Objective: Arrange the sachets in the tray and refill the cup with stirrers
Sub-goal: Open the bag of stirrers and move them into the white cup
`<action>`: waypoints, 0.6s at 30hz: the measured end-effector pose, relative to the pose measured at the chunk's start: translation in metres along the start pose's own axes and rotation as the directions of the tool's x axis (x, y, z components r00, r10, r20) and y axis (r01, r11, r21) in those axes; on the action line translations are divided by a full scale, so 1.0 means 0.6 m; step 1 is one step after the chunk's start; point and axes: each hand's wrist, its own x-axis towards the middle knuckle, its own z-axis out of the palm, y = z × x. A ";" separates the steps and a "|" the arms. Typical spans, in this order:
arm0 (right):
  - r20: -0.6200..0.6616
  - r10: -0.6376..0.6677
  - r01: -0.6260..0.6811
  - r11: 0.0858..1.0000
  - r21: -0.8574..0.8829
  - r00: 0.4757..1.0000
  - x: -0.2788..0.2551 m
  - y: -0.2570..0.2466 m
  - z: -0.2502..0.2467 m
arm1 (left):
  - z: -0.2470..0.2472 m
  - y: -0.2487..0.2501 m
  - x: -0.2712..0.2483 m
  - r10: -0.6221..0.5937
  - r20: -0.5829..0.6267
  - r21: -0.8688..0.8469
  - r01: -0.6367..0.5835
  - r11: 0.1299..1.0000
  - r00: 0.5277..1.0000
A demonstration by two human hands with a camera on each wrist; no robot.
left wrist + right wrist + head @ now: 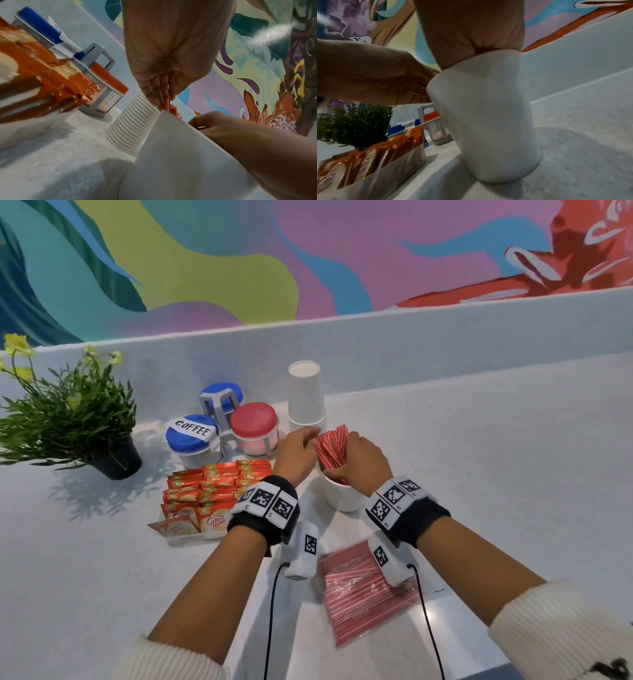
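A white cup (342,497) stands right of the tray (190,539), with a bundle of red stirrers (331,447) upright in it. My left hand (313,438) pinches the stirrers near their tops; the left wrist view shows its fingers (155,93) closed on them (166,100). My right hand (337,471) curls round the bundle at the cup's rim. In the right wrist view the cup (488,115) hides those fingers. Orange creamer sachets (212,484) stand in rows in the tray.
A clear bag of red stirrers (359,604) lies near the front edge, under my wrists. A stack of paper cups (306,395) stands just behind the white cup. Three lidded jars (253,426) and a potted plant (72,412) sit to the left.
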 end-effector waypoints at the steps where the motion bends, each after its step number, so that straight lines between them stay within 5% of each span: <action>1: 0.008 -0.031 0.031 1.000 0.004 0.999 0.001 0.000 0.000 | 0.002 -0.001 0.001 0.006 0.007 -0.007 -0.006 1.000 1.000; 7: 0.140 -0.169 0.161 0.985 0.070 0.976 0.008 0.006 -0.004 | 0.003 -0.004 -0.001 0.048 0.042 0.006 -0.048 0.999 0.998; 11: 0.073 -0.189 0.184 0.980 0.073 0.979 0.011 0.009 -0.004 | 0.003 -0.009 0.004 0.052 0.073 0.028 -0.055 0.998 0.996; 18: 0.019 -0.110 0.105 0.978 0.183 0.994 0.012 0.010 -0.002 | 0.000 -0.012 -0.005 0.102 -0.050 0.067 -0.099 0.993 0.994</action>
